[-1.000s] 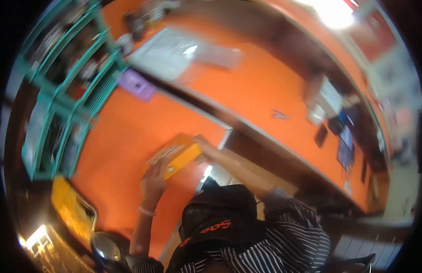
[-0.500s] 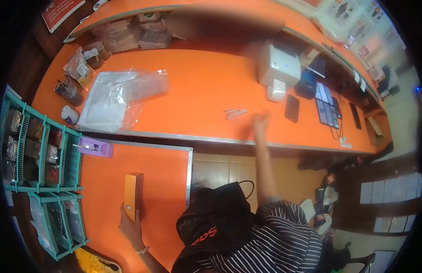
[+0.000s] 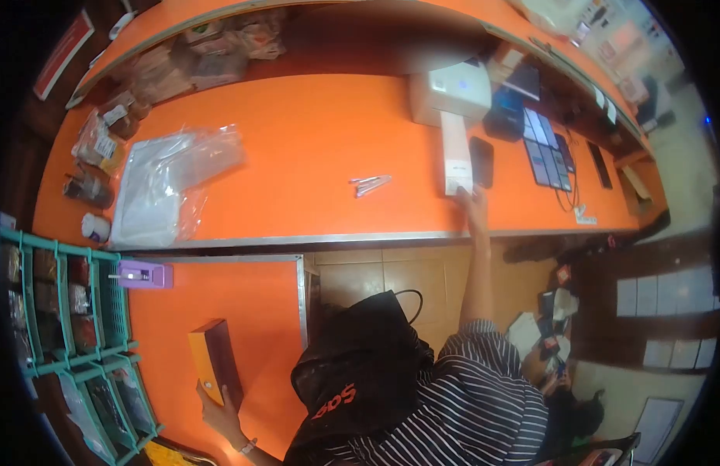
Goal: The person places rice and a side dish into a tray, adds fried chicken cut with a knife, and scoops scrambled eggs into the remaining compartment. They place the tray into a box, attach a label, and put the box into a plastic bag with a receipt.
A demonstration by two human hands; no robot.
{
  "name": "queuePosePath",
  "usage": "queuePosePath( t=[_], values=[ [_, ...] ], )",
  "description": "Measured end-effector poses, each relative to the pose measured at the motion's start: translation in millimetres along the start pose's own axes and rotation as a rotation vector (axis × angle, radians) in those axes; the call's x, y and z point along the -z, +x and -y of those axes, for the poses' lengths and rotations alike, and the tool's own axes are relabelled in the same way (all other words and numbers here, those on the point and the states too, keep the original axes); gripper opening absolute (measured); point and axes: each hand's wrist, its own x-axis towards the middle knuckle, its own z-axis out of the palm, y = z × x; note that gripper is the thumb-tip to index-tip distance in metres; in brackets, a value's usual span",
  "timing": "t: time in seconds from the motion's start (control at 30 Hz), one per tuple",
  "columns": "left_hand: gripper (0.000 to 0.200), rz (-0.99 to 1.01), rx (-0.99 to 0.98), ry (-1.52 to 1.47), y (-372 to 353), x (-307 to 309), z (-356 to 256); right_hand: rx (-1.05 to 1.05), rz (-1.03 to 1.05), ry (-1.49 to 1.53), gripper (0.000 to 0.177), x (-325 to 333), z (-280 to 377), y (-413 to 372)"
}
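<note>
A box (image 3: 215,365) with an orange narrow side is being held on the lower orange table by the left hand (image 3: 220,415), its near end being gripped between thumb and fingers. The free end of a white paper strip (image 3: 456,151) is being touched by the fingertips of the right hand (image 3: 473,206); whether it is being pinched cannot be told. The strip is being held at its other end in the white printer (image 3: 453,92) on the upper counter.

Small wrapped packets are being kept in columns between the dividers of the upper teal rack (image 3: 117,303); flat, clear-wrapped items are being contained in the lower teal rack (image 3: 111,360). Slender items are being held in a dark cup (image 3: 88,189), beside which a white tub (image 3: 96,227) is being kept, its contents too small to tell.
</note>
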Motion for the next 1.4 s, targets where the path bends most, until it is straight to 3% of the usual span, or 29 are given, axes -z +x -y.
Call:
queuePosePath(
  t=[0.27, 0.33, 0.37, 0.43, 0.47, 0.53, 0.67, 0.73, 0.97, 1.17, 1.23, 1.4],
  values=[
    [0.049, 0.026, 0.031, 0.063, -3, -5, 3, -0.004, -0.004, -0.077, 0.024, 5, -23, 11],
    [0.049, 0.014, 0.021, 0.032, -5, -4, -1, 0.070, -0.260, -0.580, 0.033, -6, -9, 8],
    [0.050, 0.000, 0.003, -0.005, -5, -4, -4, 0.066, -0.254, -0.580, 0.033, -10, -6, 9],
    [0.049, -0.015, -0.003, 0.009, -7, -3, -10, 0.037, -0.155, -0.993, 0.042, -13, -4, 15],
    [0.049, -0.034, -0.016, 0.016, -6, -4, -11, 0.033, -0.155, -0.995, 0.042, -12, -6, 14],
    [0.049, -0.026, -0.007, 0.007, -8, -3, -17, 0.340, -0.205, -1.148, 0.042, -9, -12, 16],
    [0.049, -0.023, 0.022, 0.061, -11, -5, -16, 0.453, -0.001, -1.121, 0.039, 12, -18, 46],
    [0.051, 0.004, 0.031, 0.051, -8, -10, -12, 0.288, 0.147, -0.980, 0.037, 12, -18, 56],
    [0.047, -0.092, -0.064, -0.009, -7, -10, -22, 0.314, 0.073, -0.955, 0.032, 7, -18, 50],
    [0.047, -0.027, 0.030, 0.052, -10, -8, -22, 0.351, 0.042, -0.965, 0.029, 4, -11, 46],
    [0.047, -0.035, 0.016, 0.026, -10, -6, -25, 0.262, 0.090, -0.959, 0.028, 6, -13, 47],
    [0.047, -0.035, 0.010, 0.024, -10, -8, -15, 0.268, 0.093, -0.929, 0.027, 5, -11, 48]
  ],
)
